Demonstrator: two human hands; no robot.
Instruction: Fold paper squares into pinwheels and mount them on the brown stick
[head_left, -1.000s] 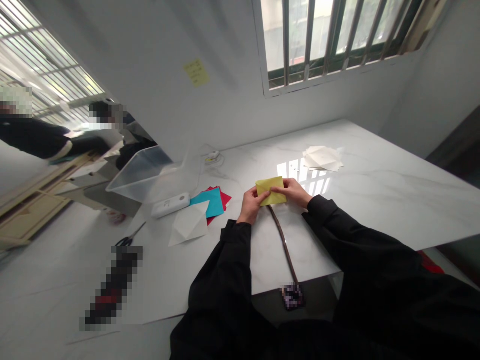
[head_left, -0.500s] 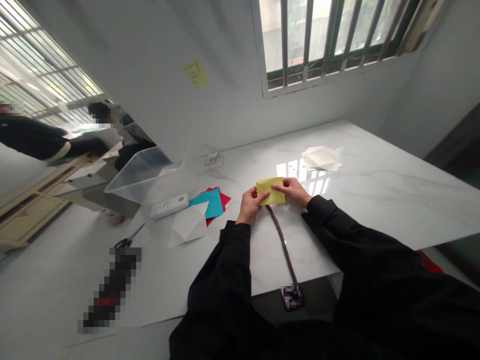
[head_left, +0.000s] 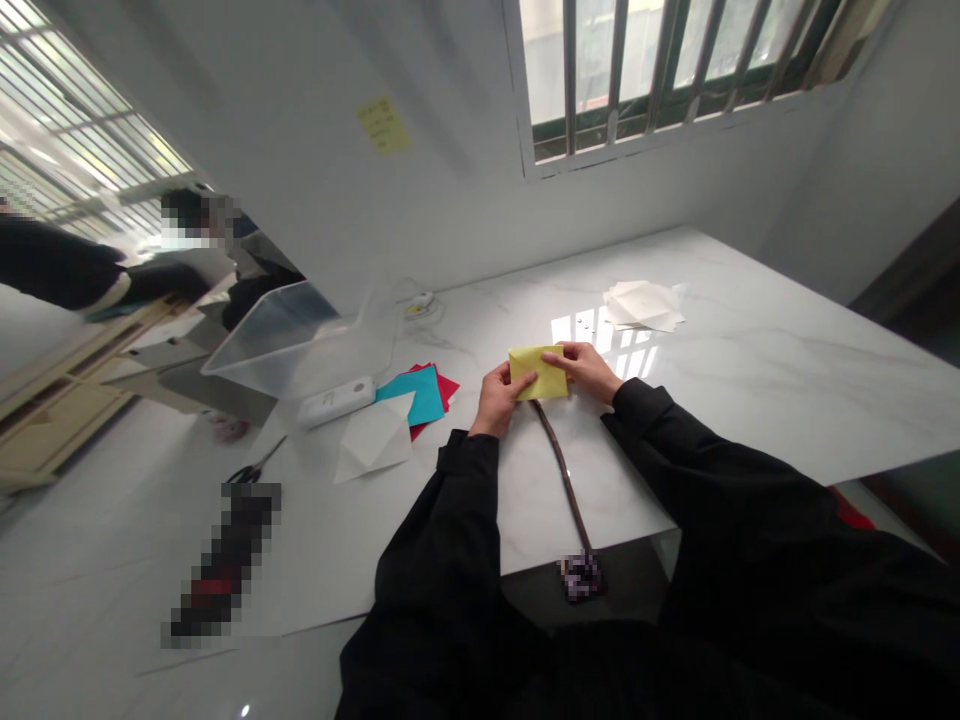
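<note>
A small yellow folded paper is held up between my two hands, above the table. My left hand grips its left side, thumb across the front. On the right side my right hand pinches it, with the thumb lying on the front face; the fingers behind the paper are hidden. Below the paper a thin dark brown cord runs toward me and over the table's front edge, ending in a blurred-out dark patch. Nearest my left hand lie blue paper, red paper and a creased white sheet.
Left of the papers are a white power strip, a clear plastic bin, scissors and a pixelated dark object. White papers are stacked at the back right of the marble-patterned table. Two people sit far left.
The view has tilted slightly, so everything sits a little higher in the picture. Both hands keep their hold on the yellow paper, with almost no movement.
</note>
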